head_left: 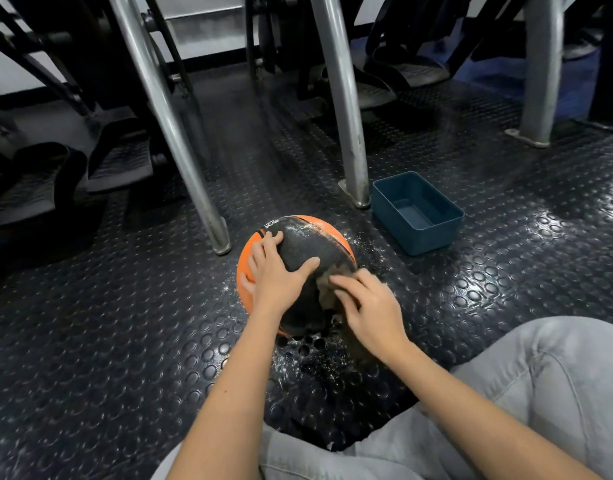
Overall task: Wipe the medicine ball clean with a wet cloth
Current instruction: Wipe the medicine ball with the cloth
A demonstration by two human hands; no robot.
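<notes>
An orange and black medicine ball sits on the studded rubber floor in the middle of the head view, with pale dusty streaks on its top. My left hand lies spread on the ball's left top, fingers straight. My right hand presses a blurred brownish cloth against the ball's near right side; most of the cloth is hidden under the fingers. White specks are scattered on the floor around the ball.
A blue rectangular tub stands on the floor just right of the ball. Metal legs of gym machines rise close behind the ball, with black pedals at left. My grey-trousered knee is at lower right.
</notes>
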